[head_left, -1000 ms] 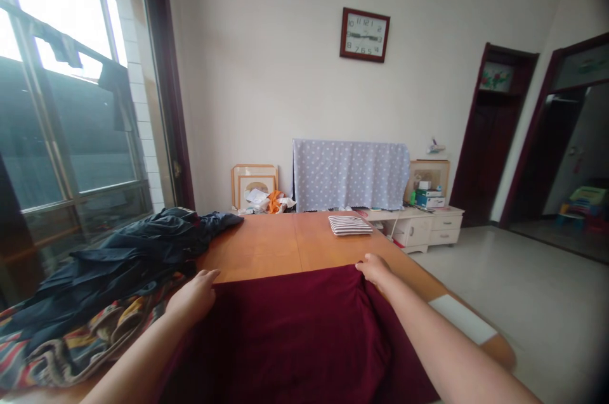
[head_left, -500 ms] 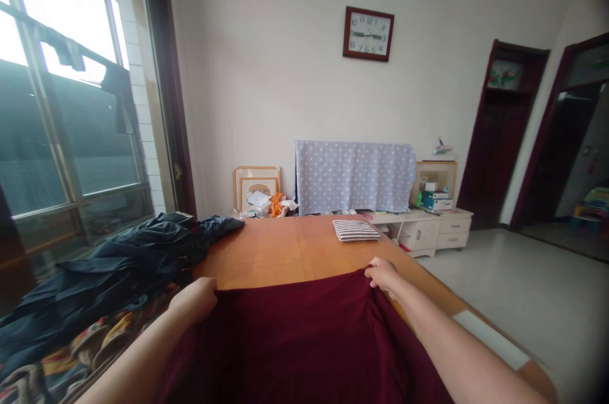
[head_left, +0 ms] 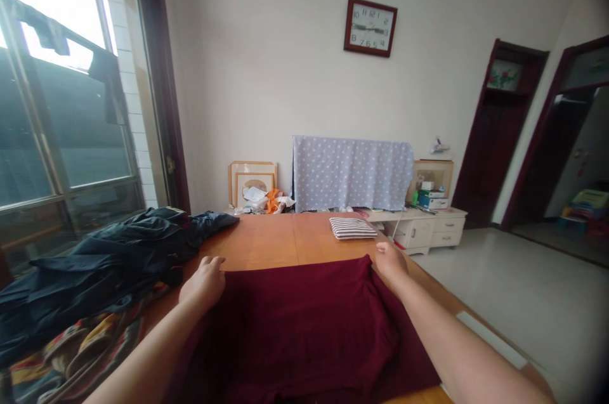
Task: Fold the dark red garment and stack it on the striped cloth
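A maroon piece of clothing or cloth (head_left: pixel 304 321) lies spread over the near part of the wooden table, its far edge fairly straight and its right side loosely creased. My left hand (head_left: pixel 204 283) is at the far left corner, fingertips slightly apart and lifted off the fabric; its thumb is hidden. Just beyond the far right corner is my right hand (head_left: pixel 391 264), its fingers curled in, with no fabric visible between them. The near end of the maroon cloth runs out of view.
Farther along the wooden table (head_left: pixel 266 242) sits a folded striped cloth (head_left: pixel 353 228). Dark blue clothes (head_left: pixel 118 258) are heaped at the left, above a patterned fabric (head_left: pixel 80 347). A low white cabinet (head_left: pixel 423 231) and a dotted cover (head_left: pixel 352 172) stand by the wall.
The maroon cloth, earlier stretched between both pinching hands, has settled lower onto the table. My right hand has come away from its corner, and my left fingers have loosened.
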The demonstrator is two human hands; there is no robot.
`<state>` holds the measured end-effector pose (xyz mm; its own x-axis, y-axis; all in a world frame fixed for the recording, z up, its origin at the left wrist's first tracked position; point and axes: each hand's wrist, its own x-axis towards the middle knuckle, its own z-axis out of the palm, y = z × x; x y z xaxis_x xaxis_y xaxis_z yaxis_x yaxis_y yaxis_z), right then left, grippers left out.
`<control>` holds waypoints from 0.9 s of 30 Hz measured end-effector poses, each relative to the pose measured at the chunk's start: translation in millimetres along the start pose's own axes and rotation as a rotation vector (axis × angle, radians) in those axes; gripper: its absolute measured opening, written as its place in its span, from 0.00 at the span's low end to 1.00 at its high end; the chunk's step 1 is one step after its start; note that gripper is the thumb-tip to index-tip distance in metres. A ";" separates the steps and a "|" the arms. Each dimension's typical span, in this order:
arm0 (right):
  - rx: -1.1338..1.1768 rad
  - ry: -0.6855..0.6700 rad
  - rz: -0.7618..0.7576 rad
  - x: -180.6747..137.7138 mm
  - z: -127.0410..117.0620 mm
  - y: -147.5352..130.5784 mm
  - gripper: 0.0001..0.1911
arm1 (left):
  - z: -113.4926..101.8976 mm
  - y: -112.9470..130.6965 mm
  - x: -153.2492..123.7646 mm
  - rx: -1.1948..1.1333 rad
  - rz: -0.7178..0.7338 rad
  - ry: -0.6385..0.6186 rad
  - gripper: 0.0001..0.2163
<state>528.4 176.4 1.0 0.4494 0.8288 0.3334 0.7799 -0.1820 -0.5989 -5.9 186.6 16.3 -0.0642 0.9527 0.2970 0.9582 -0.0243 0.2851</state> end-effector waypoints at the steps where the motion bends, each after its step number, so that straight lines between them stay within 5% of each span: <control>1: -0.024 -0.011 -0.006 -3.2 0.1 1.2 0.24 | 0.9 -3.0 -2.4 0.002 0.024 -0.005 0.20; 8: -0.153 -0.235 -0.108 -36.0 17.3 0.8 0.22 | 10.2 -25.8 -13.4 -0.194 0.132 -0.102 0.17; 14: -0.188 -0.250 -0.192 -45.1 14.4 -16.2 0.26 | -5.7 -44.4 -26.9 -0.613 -0.230 0.170 0.18; 20: 0.064 -0.246 -0.437 -87.6 17.5 -55.7 0.20 | -11.5 -59.7 -48.6 -0.766 -0.376 0.290 0.19; 27: 0.308 -0.376 -0.595 -183.6 17.1 -132.0 0.15 | -1.4 -54.8 -66.7 -0.925 -0.362 0.220 0.18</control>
<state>335.5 57.3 6.4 -0.2295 0.8750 0.4264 0.6628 0.4613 -0.5899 -54.6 124.0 -17.8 -0.4472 0.8746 0.1874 0.2856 -0.0589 0.9565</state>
